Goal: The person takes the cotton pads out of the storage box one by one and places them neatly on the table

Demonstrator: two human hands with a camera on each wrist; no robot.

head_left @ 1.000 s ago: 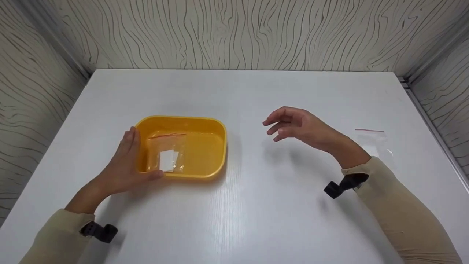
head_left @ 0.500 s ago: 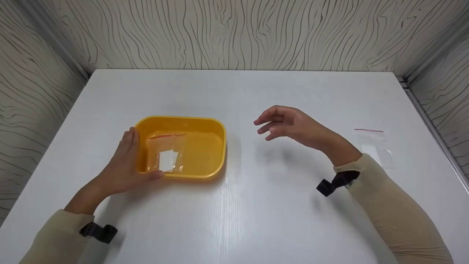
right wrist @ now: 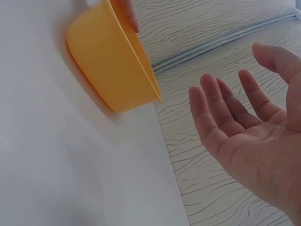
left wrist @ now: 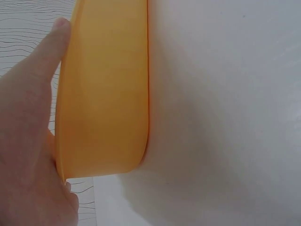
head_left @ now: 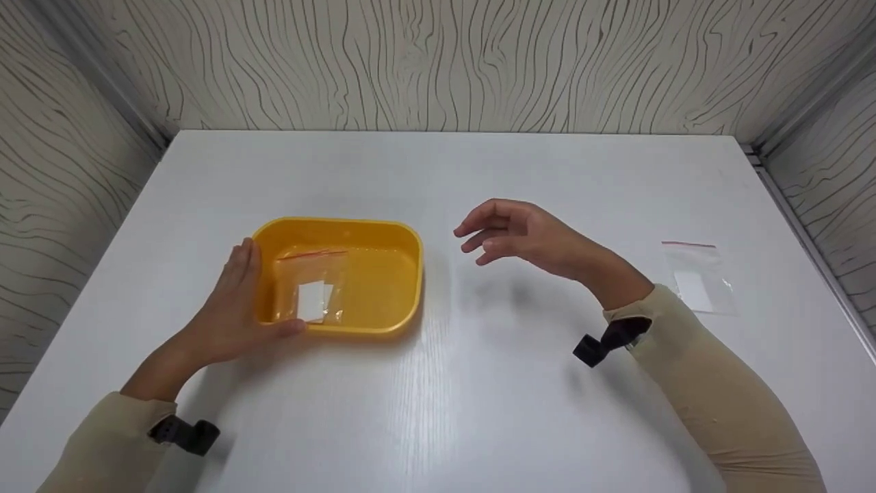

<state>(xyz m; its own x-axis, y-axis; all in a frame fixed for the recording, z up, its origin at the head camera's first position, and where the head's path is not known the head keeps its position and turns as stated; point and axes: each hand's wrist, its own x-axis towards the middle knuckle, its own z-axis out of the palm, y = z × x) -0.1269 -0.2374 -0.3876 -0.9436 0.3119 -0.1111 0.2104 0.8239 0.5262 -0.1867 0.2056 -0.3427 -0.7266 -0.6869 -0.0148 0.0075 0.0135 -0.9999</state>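
Observation:
A yellow plastic tub (head_left: 387, 229) sits on the white table, left of centre. My left hand (head_left: 229, 308) rests against its left end, fingers straight along the outside and thumb laid across the front rim. In the left wrist view, the hand (left wrist: 28, 122) lies along the rim of the tub (left wrist: 103, 89). Inside the tub is a clear zip bag (head_left: 287, 274) with a red strip and white pieces in it. To the tub's right, my right hand (head_left: 517, 229) hovers over the table with loosely bent fingers and holds nothing; its palm (right wrist: 258, 136) shows in the right wrist view.
A second clear zip bag (head_left: 712, 267), red-stripped with a white piece inside, lies flat on the table (head_left: 438, 171) at far right, beside my right forearm. Wood-patterned panels (head_left: 438, 61) enclose the back and sides. A small dark camera (head_left: 592, 349) sits on my right wrist.
My right hand has moved left toward the tub, keeping the same finger shape, and its sleeve has uncovered more of the right-hand bag. The left hand and the tub stay put.

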